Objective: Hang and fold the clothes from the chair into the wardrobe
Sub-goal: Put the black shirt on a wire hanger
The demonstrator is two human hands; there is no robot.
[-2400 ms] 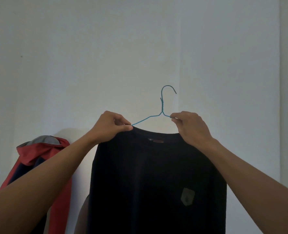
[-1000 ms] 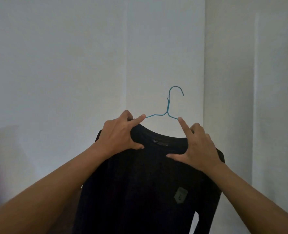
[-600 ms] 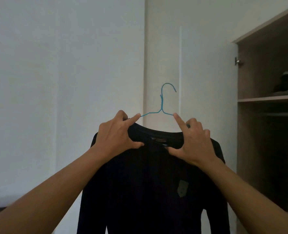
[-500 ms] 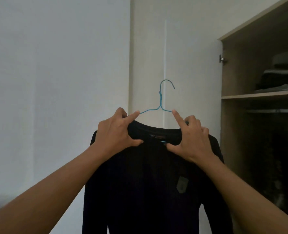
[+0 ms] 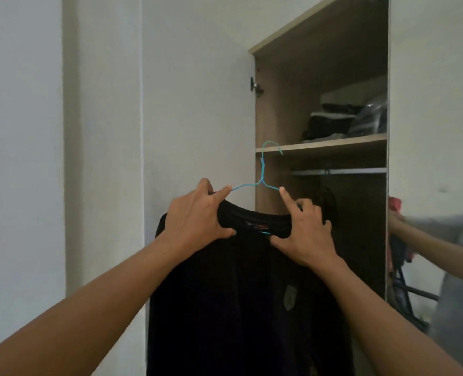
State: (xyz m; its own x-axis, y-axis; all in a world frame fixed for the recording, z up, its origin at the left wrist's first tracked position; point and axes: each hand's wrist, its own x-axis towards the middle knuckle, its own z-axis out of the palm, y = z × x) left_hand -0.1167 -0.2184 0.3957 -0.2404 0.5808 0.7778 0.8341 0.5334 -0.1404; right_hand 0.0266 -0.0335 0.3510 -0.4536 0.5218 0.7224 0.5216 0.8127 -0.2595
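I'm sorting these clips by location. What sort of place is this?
Likely a home bedroom: an open wardrobe with a hanging rail, folded clothes on its shelf, and a black sweater on a wire hanger held up before it.

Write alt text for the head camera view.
The left hand and right hand hold a black sweater at its neckline, on a blue wire hanger, before an open wardrobe. Inside, a metal rail runs under a shelf of folded clothes.
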